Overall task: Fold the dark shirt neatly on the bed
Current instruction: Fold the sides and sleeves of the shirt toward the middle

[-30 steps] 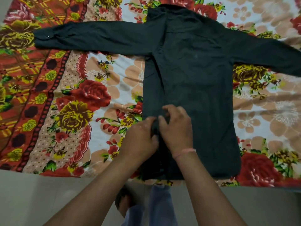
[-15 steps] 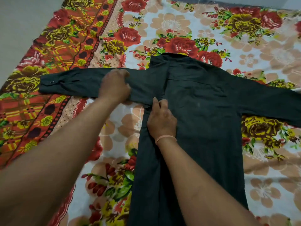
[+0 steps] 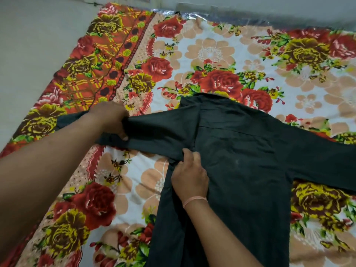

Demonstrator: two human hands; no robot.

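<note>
The dark shirt (image 3: 246, 170) lies back-up on the bed, collar at the far side, both sleeves spread out sideways. Its left side edge is folded inward along the body. My left hand (image 3: 110, 120) grips the left sleeve partway along, bunching and lifting the fabric off the sheet. My right hand (image 3: 189, 179), with a pink band on the wrist, presses at the armpit where that sleeve joins the body, fingers pinching the cloth. The left cuff is hidden behind my left forearm. The right sleeve runs off the right edge of the view.
A floral bedsheet (image 3: 212, 53) with red and yellow roses covers the bed. A plain grey floor (image 3: 34, 45) lies to the left of the bed, and the wall's base (image 3: 250, 8) runs along the far edge.
Both hands went from the shirt's lower hem up to the left sleeve and armpit. My left hand now grips and lifts the sleeve. The view moved closer and further up the bed.
</note>
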